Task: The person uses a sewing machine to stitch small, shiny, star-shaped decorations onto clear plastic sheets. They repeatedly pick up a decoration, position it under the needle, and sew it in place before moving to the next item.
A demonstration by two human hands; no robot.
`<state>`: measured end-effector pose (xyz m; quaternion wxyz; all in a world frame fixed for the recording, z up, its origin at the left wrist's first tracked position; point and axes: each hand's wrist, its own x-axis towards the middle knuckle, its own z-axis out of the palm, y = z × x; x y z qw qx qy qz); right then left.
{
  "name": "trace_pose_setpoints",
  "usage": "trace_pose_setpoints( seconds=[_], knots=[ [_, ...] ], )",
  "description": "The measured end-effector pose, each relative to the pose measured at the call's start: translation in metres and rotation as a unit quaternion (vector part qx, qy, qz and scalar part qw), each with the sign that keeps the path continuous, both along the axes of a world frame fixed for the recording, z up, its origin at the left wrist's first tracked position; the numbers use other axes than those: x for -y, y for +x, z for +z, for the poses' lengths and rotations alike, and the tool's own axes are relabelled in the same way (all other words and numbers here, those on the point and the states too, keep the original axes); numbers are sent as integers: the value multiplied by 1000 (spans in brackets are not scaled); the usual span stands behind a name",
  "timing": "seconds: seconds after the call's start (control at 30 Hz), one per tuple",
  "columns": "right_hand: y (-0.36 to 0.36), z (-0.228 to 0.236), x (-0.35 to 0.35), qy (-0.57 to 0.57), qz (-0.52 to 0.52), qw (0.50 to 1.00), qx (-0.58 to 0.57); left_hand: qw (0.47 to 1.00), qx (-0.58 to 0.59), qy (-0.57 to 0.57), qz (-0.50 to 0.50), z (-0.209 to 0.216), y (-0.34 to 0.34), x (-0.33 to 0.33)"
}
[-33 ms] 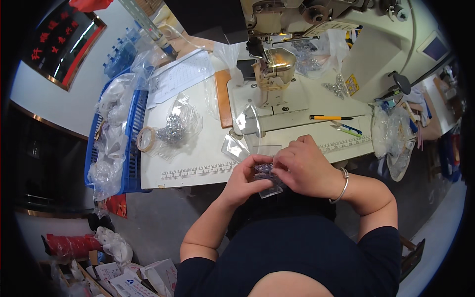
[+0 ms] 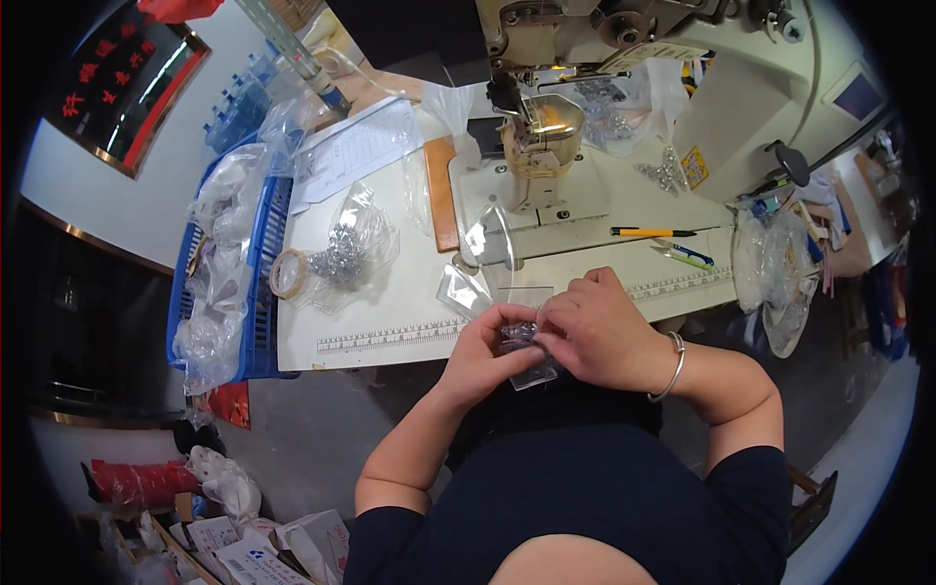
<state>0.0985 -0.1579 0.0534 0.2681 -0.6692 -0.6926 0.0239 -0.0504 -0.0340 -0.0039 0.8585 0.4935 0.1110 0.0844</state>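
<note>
Left hand point(image 2: 485, 353) and right hand point(image 2: 597, 330) both pinch a small, crinkly clear plastic bag point(image 2: 526, 343).

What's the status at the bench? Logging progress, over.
Left hand and right hand both pinching a small clear plastic bag of dark small parts. Held at the table edge. Nothing in the way.

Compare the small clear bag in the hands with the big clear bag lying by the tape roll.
The small clear bag is pinched between the left hand and right hand off the table edge; the big clear bag lies untouched on the white table beside the tape roll. The held one is flat and small; the other is puffed and crumpled. Both are transparent and hold small metallic-looking pieces.
</note>
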Motion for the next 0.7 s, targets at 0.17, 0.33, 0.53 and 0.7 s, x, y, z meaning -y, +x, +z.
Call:
trace_pose_setpoints(
  seconds=[0.17, 0.33, 0.53, 0.7],
  knots=[
    [12, 9, 0, 33, -33, 999, -5, 992, -14, 106, 65, 7, 3, 6],
    [44, -1, 7, 124, -130, 968, -175, 982, -37, 120, 144, 14, -2, 9],
    [10, -39, 4, -24, -73, 651, -755, 983, -32, 86, 160, 11, 1, 9],
    [-5, -40, -10, 26, -62, 628, -776, 981, -42, 89, 165, 5, 1, 7]
  ],
)
